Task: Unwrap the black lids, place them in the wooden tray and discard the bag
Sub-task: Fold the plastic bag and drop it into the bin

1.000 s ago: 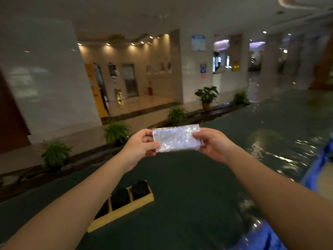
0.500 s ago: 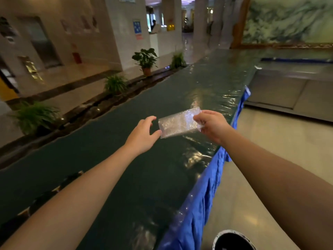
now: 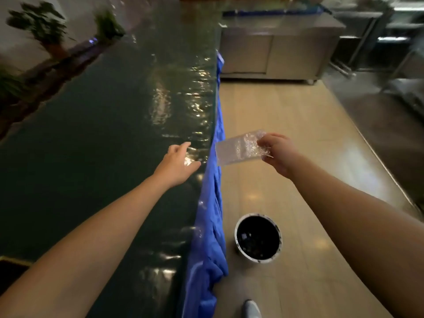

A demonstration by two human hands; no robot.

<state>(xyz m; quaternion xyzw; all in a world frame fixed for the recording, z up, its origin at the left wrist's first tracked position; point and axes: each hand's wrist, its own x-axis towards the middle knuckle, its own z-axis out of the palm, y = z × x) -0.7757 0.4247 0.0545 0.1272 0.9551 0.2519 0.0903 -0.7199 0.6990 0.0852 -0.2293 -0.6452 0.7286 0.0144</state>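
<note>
Two hands: both in view, arms reaching forward.
Wooden tray (image 3: 13, 262): only a corner shows at the lower left edge; the lids are hidden.
Plants (image 3: 43, 31): blurred, top left.
Surface (image 3: 91, 134): dark, glossy, under clear film.
Left hand (image 3: 177, 162): fingers loosely spread, empty, above the surface's right edge.
Blue cloth (image 3: 211, 226): hangs down the edge.
Bag (image 3: 238, 150): clear, crinkled, apparently empty, over the floor.
Bin (image 3: 258, 239): round, dark inside, below the bag.
Right hand (image 3: 278, 152): pinching the bag's right end.
</note>
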